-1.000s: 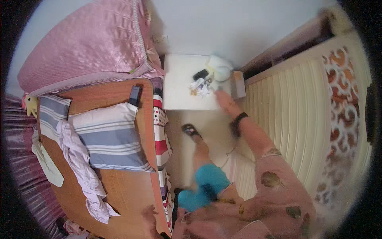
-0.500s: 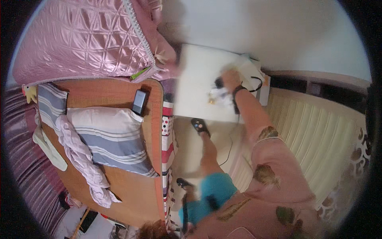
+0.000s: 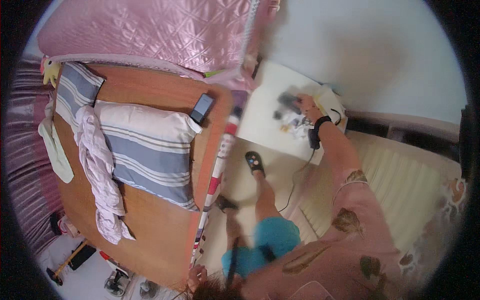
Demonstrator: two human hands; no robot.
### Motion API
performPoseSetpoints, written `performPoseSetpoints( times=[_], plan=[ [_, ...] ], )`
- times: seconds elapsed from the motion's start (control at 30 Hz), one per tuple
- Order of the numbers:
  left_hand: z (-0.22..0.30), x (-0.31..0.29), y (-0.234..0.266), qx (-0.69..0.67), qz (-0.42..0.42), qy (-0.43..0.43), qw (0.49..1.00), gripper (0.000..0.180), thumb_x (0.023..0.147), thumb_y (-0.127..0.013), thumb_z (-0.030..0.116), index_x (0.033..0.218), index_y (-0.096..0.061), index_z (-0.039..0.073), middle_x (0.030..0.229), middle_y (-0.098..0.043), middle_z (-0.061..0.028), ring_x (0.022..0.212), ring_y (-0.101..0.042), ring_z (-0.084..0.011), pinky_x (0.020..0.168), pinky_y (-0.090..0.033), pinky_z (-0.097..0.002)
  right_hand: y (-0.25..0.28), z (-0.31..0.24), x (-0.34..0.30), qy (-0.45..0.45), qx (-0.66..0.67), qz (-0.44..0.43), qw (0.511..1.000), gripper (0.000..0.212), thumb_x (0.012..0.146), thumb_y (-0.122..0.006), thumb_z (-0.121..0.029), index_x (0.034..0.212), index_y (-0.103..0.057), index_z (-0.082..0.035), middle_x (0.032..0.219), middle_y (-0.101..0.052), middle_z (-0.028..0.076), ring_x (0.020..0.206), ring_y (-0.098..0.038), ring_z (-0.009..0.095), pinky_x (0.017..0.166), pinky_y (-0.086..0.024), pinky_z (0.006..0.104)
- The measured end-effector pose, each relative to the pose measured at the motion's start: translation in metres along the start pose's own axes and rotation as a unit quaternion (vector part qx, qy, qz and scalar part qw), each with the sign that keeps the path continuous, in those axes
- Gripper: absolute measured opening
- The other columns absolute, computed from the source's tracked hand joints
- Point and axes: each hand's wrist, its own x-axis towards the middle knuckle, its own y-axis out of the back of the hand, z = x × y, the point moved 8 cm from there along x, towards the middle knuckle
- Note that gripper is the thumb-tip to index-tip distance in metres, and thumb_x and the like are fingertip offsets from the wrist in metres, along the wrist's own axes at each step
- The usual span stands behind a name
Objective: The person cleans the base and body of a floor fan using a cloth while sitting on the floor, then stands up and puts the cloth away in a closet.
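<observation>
My right hand, with a black band on its wrist, reaches over a white tabletop. Its fingers are closed on a dark grey thing, too smeared by motion to name. Beside and under that hand lie crumpled clear-white wrapping and small dark and yellowish bits. A black adapter-like block with a cable sits by the wrist. My left hand shows at the lower edge, beside the bed's side; hair partly covers it, and whether it grips anything is unclear.
Left of me stands a bed with a brown mat, a striped pillow, a twisted pale cloth and a dark phone-like box. A pink quilted cover rises behind. A cable hangs from the table to the floor.
The view has turned, and the table now appears further right and tilted. A dark grey thing shows in my right hand. My left hand has come into view at the lower edge.
</observation>
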Motion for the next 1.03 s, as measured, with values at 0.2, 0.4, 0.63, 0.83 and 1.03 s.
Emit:
performPoseSetpoints(
  times=[0.2,0.4,0.63,0.83,1.03],
  plan=[
    [0.078,0.011,0.05,-0.166,0.096,-0.014,0.981,0.019,0.09,-0.063,0.014,0.104,-0.06,0.002,0.108,-0.062,-0.0148,0.092,-0.064,-0.0245,0.075,-0.054,-0.0349,-0.015,-0.139,-0.055,-0.023,0.084,-0.039,0.995,0.04,0.083,-0.068,-0.033,0.112,-0.066,-0.005,0.094,-0.069,0.015,0.084,-0.066,0.025,0.077,-0.051,0.0353],
    [-0.046,0.01,0.066,0.095,0.253,-0.144,0.952,0.024,0.092,-0.06,0.025,0.102,-0.063,0.003,0.1,-0.065,-0.0144,0.091,-0.063,-0.0241,0.079,-0.05,-0.0354,-0.067,-0.252,-0.101,0.04,0.15,0.044,0.987,0.029,0.085,-0.066,-0.019,0.105,-0.058,0.0,0.085,-0.066,0.018,0.076,-0.064,0.025,0.069,-0.05,0.0379],
    [-0.019,-0.006,0.101,0.068,0.139,-0.036,0.987,0.023,0.09,-0.062,0.017,0.105,-0.064,0.0,0.095,-0.066,-0.0151,0.094,-0.064,-0.026,0.08,-0.049,-0.0362,-0.116,-0.378,-0.138,0.097,-0.182,0.196,0.959,0.034,0.089,-0.051,-0.014,0.121,-0.049,-0.003,0.115,-0.055,0.021,0.097,-0.061,0.042,0.083,-0.05,0.0489],
    [-0.014,-0.012,0.067,-0.215,0.14,0.078,0.964,0.018,0.087,-0.064,0.009,0.103,-0.064,0.0,0.106,-0.064,-0.0156,0.085,-0.065,-0.0221,0.074,-0.052,-0.0323,-0.18,-0.176,-0.064,-0.158,-0.332,0.106,0.924,0.031,0.087,-0.056,-0.016,0.106,-0.055,0.008,0.104,-0.057,0.024,0.089,-0.059,0.037,0.081,-0.048,0.0443],
    [0.115,0.021,0.045,-0.133,0.002,0.021,0.991,0.023,0.091,-0.063,0.013,0.112,-0.059,0.007,0.113,-0.062,-0.0122,0.092,-0.065,-0.0249,0.075,-0.054,-0.0334,-0.297,-0.042,-0.094,-0.309,0.61,0.063,0.727,0.082,0.079,-0.077,-0.034,0.144,-0.031,-0.017,0.146,-0.038,0.016,0.124,-0.047,0.04,0.082,-0.048,0.0655]
  ],
)
